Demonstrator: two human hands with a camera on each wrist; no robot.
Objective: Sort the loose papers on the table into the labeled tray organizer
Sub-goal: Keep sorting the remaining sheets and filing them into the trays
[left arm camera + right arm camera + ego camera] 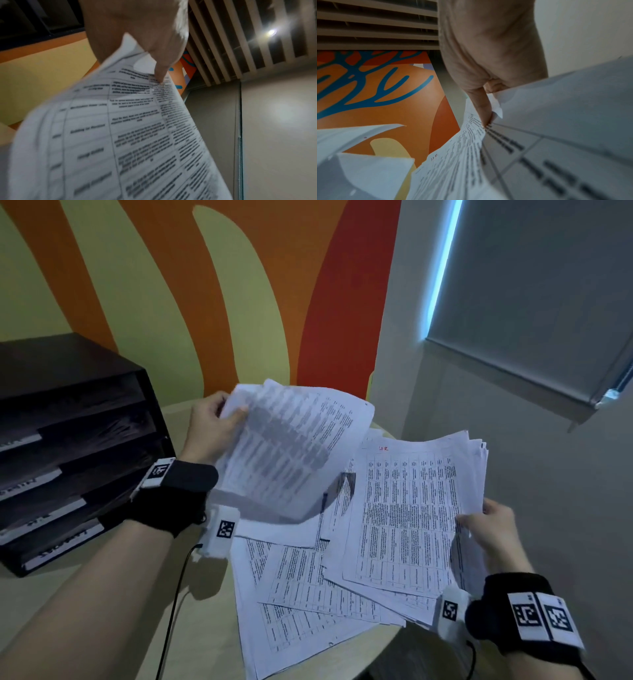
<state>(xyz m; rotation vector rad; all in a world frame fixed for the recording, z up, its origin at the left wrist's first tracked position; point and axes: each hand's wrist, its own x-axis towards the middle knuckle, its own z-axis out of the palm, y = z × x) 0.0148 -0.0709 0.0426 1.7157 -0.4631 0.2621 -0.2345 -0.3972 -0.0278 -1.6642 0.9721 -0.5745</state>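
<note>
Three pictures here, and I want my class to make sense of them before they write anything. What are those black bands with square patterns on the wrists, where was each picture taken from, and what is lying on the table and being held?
No machine here: a person sorts papers bare-handed. The black wrist bands carry small cameras.

The head view looks down from the person's forehead. The other two look along each hand from the wrists.

On the round table lies a pile of printed papers, with a dark tray organizer at the left, white labels on its shelves.

The left hand pinches a lifted sheet by its corner. The right hand grips the edge of a thicker bundle, raised off the pile, with red writing on top.
</note>
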